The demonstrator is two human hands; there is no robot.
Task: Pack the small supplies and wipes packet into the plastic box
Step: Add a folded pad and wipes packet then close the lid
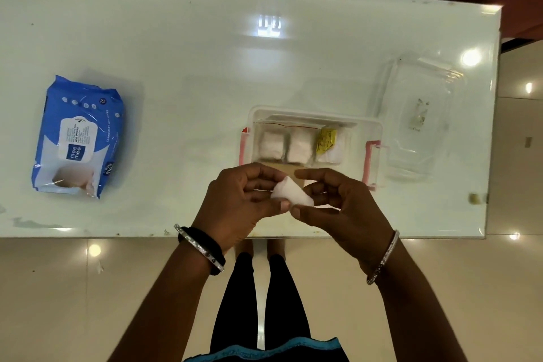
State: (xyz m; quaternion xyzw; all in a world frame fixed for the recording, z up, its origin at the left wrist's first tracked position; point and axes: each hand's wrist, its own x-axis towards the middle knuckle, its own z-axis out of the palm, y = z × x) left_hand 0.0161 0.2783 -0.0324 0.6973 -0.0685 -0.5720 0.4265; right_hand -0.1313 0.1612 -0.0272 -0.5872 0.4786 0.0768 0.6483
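Head view: both hands meet over the near edge of the desk [176, 38], in front of the box [374, 126]. L hand [235, 203] and R hand [343, 206] pinch a small white roll [292, 192] between them, thumbs and fingertips closed on it; it's held above the desk, just short of the box's near rim, and the hands cover that rim and part of a tan item inside.

Box is clear plastic w/ pink latches, open, right of centre. Inside: two white pads in a zip bag [283, 142], plus a yellow packet [326, 139] at the right end.

Clear lid [417, 114] lies flat on the desk just right of the box, near the desk's right edge.

Wipes [79, 137], blue pack, lie far left on the desk, well apart from the box, nothing between.

Bangles on both wrists; a black band on the L one too. Glossy desk shows light glare. Tiled floor below, person's legs visible under the desk edge.
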